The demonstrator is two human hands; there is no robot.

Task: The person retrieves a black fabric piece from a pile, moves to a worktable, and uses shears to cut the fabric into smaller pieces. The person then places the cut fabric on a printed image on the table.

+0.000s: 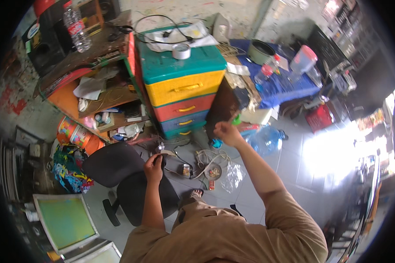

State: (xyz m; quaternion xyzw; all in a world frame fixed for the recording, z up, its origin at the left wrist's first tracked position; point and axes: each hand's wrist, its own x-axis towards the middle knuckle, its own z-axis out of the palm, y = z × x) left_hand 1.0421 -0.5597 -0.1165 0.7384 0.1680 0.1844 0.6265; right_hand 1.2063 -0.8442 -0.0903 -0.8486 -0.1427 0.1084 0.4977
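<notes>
Plastic drawer chest (180, 83), tape roll (181, 51) on top; left hand (154, 165) gripping dark tool (161, 154)

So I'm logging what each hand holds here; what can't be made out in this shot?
Head view only:
- Left hand: grips a dark object over the black chair; the fingers cover most of it, so its kind is unclear.
- Right hand: closed near a small green piece, too small to identify.
- Small items on the floor: too tiny to name.
- Right side: washed out by glare.

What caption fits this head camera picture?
Left hand holds a small dark device over a black chair; right hand lifts beside coloured plastic drawers.
</notes>
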